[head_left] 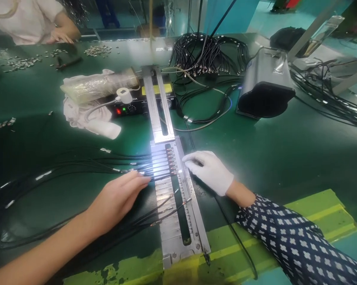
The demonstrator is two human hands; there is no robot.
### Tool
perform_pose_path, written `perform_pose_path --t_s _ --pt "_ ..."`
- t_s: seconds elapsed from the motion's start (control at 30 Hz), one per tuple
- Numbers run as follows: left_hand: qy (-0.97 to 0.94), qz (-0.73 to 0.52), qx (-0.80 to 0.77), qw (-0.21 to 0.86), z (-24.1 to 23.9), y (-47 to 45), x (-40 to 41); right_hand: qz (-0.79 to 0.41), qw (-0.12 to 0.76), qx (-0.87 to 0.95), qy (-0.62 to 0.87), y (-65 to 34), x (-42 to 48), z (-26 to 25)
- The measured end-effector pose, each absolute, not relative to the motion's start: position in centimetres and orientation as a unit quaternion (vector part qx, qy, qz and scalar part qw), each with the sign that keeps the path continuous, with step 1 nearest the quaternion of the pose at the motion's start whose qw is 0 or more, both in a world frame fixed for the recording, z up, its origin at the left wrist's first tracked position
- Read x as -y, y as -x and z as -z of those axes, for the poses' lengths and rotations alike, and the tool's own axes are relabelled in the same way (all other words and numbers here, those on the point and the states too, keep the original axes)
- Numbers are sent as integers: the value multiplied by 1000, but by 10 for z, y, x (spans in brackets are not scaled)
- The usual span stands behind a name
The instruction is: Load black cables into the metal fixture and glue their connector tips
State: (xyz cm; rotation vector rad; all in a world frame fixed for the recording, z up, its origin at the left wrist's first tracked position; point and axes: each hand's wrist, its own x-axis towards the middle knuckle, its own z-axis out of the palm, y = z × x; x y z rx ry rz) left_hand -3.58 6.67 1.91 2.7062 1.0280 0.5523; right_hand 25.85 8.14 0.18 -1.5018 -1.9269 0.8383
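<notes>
Looking down on the green bench, I have both hands at the slotted metal fixture [178, 233], whose long axis runs away from me, leaning slightly left at its far end. The black cables [77, 166] come in from the left and cross it at right angles, each seated in a groove, with their metal-tipped ends [171, 161] lined up at the central slot. The left hand [119, 198], bare, lies flat and released on those cables, fingertips at the fixture's left edge; it grips nothing. The right hand [209, 170], in a white glove, rests loosely spread on the right rail and holds nothing I can see. The ends lie between the two hands, nearer the right one. Three more cables [166, 208] slant loose across the fixture nearer to me. Beyond sit a control box [128, 109] with lit lamps, a grey housing [264, 85] and, at the far corner, another person's hand [59, 36].
</notes>
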Motion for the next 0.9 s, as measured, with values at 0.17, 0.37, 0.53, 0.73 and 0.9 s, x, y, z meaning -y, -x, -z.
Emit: perform_pose_path --t_s 0.17,0.37,0.53,0.73,0.9 --pt "-917 -156 -330 163 -16 55 -80 -305 283 722 554 -259 -82 -1" --pt "-937 -141 -288 136 -7 61 -89 -313 283 720 551 -259 -82 -3" --pt "-946 -133 -275 108 -7 62 -90 -319 282 712 558 -258 -82 -6" --pt "-951 -127 -265 92 -7 67 -83 -339 277 706 557 -258 -83 -7" --pt "-952 -126 -262 95 -14 59 -79 -344 279 707 551 -258 -84 -7"
